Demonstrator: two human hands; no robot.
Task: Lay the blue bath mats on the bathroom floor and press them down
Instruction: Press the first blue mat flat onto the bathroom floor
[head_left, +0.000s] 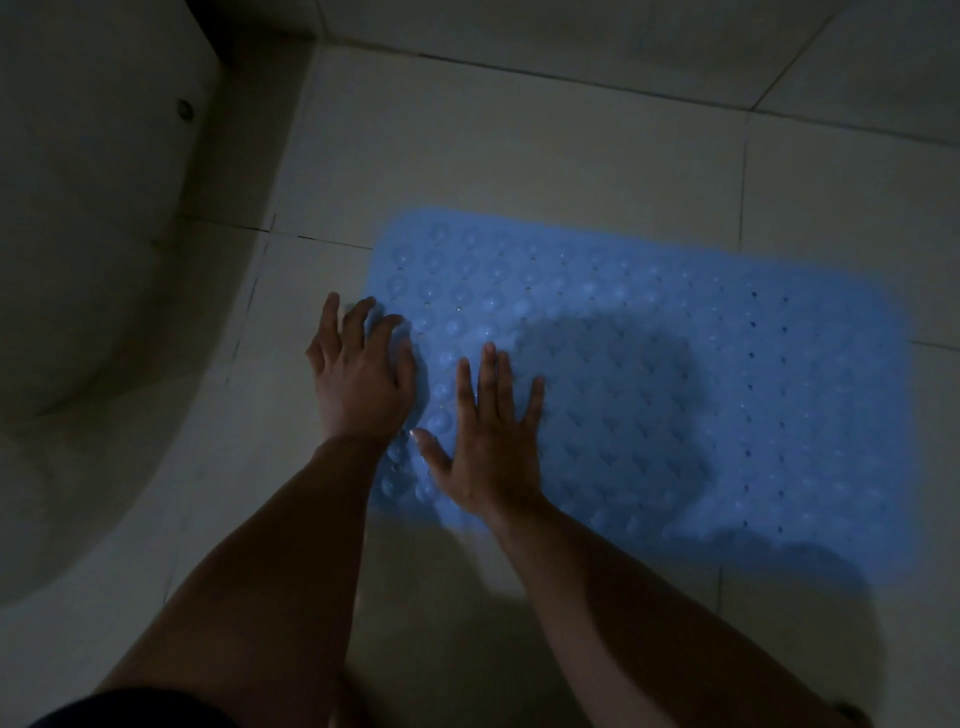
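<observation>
Bath mat is lying flat on the tiled floor, pretty much in the middle-right of the head view, and only one mat is showing. It's that pale blue rubbery kind, rectangular, with rows of round bumps all over and little holes dotted between them. The bumps are looking bigger and clearer toward the left end; further right the light is so dim that they're fading into a blur. A big soft shadow is sitting across the middle of it, and another one is darkening the near right corner.

Both hands are working the left end. The left hand is sitting palm down right on the mat's left edge, fingers a bit apart and slightly curled, with the outer fingers hanging over onto bare tile. The right hand is lying flat on the mat just beside it, fingers fanned out wide and thumb sticking out toward the left wrist. Neither one is pinching or gripping anything, they're just lying flat on the surface.

Off to the left, a pale curved toilet base is standing close to the mat's end but not touching it.
</observation>
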